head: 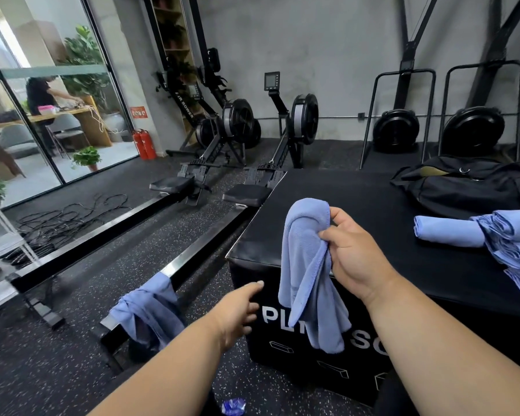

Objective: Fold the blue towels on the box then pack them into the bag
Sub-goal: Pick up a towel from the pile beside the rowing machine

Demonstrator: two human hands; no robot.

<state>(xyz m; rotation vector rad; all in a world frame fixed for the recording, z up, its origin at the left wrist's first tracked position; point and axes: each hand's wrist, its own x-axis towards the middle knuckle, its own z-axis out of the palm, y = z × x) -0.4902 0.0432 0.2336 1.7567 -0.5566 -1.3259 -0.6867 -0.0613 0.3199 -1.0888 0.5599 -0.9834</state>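
I take the black box (357, 223) as my landmark. My right hand (353, 250) is above the near left corner of the box, and its fingers and thumb are curled around a blue towel (308, 274). The towel hangs down from this grip in front of the box face and covers a part of the white letters there. It is bunched and not yet flat, so I judge that I hold it high to let the cloth fall straight before I spread it on the top of the box.

My left hand (237, 313) is lower, just beside the left front edge of the box, with the fingers loosely stretched and holding nothing. It reaches toward the hanging towel, I think to catch the free lower end.

On the right side of the box top there is a stack of folded towels (514, 247), and one rolled towel (448, 232) lies touching it on the left. Behind them, at the far right corner of the box, the black bag (469, 190) lies with its mouth partly open, near enough for packing afterwards. One more towel (149, 310) is draped over the rail of a rowing machine (174, 265) on the floor, to the left of the box; it waits for folding.

So the folding is partly done and the packing has not begun.
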